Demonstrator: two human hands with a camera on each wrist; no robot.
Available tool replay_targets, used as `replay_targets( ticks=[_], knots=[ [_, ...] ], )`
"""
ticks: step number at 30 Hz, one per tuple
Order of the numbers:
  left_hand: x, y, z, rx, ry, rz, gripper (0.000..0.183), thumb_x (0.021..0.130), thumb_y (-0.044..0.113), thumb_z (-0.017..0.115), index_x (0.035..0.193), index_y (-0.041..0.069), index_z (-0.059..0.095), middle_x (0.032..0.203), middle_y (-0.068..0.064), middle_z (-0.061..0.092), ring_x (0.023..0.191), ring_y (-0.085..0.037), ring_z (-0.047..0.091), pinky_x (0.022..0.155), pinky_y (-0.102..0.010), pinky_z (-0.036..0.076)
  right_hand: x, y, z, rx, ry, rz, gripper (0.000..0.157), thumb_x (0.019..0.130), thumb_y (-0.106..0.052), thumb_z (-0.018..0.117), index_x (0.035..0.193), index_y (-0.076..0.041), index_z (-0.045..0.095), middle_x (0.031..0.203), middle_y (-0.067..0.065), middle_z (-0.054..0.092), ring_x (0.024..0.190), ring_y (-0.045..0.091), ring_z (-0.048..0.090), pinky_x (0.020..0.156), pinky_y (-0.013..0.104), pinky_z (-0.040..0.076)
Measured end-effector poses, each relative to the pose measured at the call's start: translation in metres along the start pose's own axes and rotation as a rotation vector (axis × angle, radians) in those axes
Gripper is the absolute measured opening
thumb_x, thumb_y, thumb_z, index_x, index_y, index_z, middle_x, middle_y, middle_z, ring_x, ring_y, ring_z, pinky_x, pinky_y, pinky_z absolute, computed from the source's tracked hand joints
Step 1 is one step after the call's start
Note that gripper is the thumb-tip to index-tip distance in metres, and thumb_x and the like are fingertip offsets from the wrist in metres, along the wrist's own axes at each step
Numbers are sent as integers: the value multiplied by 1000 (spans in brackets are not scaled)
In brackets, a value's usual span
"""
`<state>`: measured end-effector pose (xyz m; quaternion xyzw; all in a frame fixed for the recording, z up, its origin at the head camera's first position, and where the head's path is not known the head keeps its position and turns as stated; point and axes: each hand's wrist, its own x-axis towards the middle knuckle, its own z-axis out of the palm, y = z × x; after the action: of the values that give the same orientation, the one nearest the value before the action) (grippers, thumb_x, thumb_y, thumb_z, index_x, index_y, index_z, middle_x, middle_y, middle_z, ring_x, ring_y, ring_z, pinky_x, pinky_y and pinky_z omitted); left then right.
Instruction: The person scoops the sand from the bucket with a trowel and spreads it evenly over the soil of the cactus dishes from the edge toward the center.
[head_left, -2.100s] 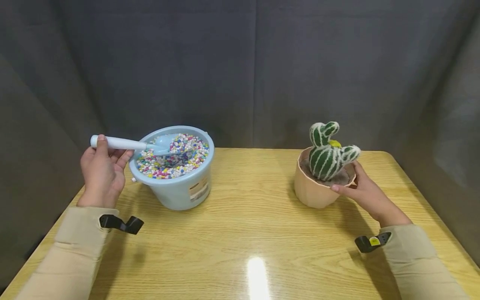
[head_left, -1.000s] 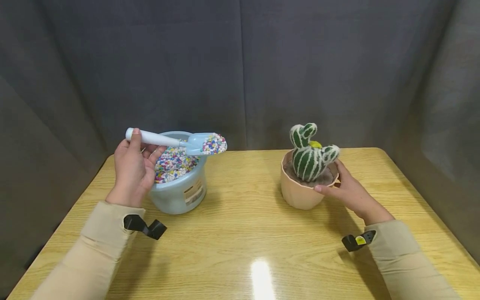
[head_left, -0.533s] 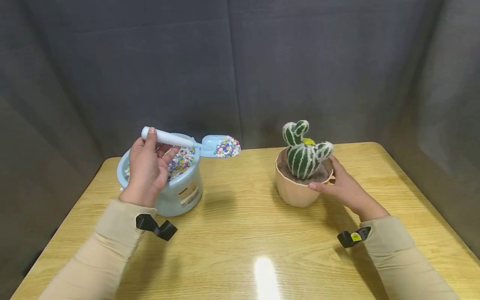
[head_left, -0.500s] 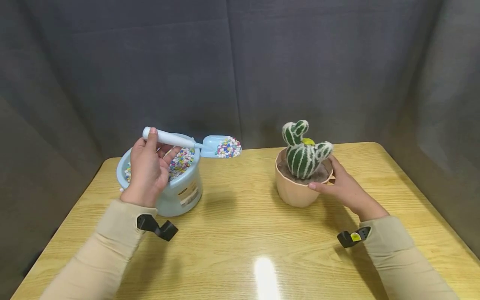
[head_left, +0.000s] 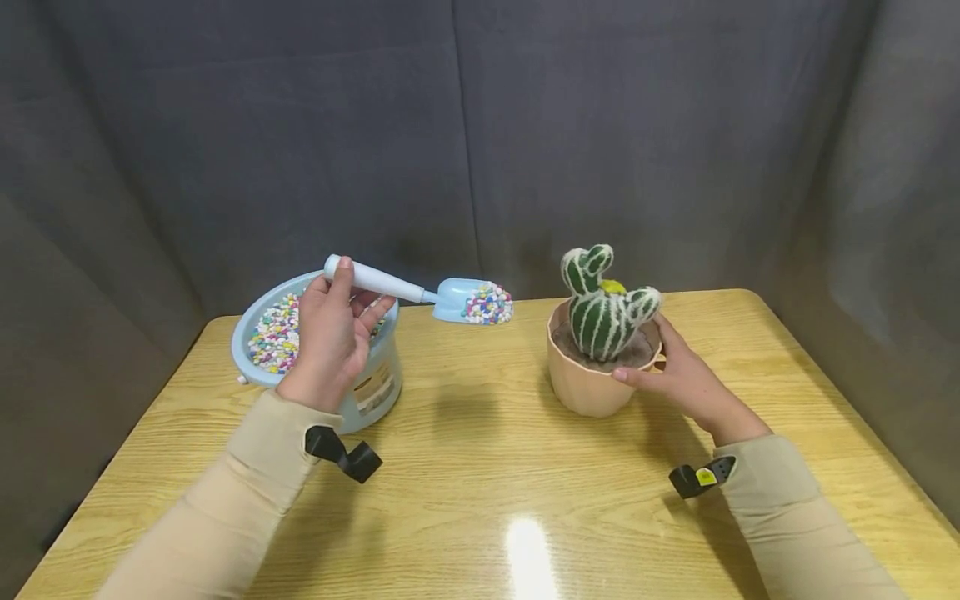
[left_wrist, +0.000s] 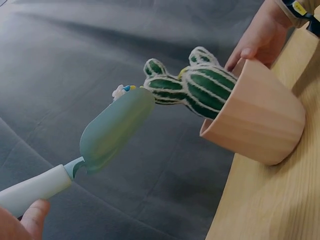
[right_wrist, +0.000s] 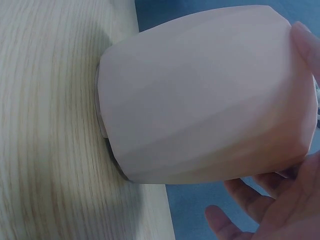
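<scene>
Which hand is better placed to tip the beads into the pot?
Probably the left hand: it holds the loaded scoop pointing toward the pot, while the right hand grips the pot.

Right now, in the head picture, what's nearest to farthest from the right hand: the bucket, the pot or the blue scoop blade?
1. Pot: touching the right hand.
2. Scoop blade: in the air, left of the pot.
3. Bucket: on the table, farthest left.

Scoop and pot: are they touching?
Apart: the head view shows a plain gap, with table visible through it, between the scoop and the pot.
</scene>
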<state>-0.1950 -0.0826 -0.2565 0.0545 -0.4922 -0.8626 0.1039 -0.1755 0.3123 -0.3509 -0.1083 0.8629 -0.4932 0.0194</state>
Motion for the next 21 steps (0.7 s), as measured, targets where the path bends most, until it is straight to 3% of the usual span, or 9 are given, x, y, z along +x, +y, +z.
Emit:
replay_targets(
  ticks=[9, 21],
  knots=[
    [0, -10, 17, -6, -18, 9, 11, 112, 22, 47, 111, 11, 47, 100, -8, 49, 87, -18, 61, 90, -33, 61, 1, -1, -3, -20, 8, 2, 105, 92, -26, 77, 165, -9, 4, 163, 28, 23, 146, 48, 28, 113, 68, 33],
    [-7, -32, 29, 1, -33, -43, 17, 112, 22, 47, 119, 6, 46, 110, -12, 53, 90, -18, 63, 88, -35, 62, 3, 1, 1, -7, 7, 12, 107, 91, -23, 77, 165, -7, 2, 164, 30, 19, 145, 48, 28, 113, 65, 35]
  ],
)
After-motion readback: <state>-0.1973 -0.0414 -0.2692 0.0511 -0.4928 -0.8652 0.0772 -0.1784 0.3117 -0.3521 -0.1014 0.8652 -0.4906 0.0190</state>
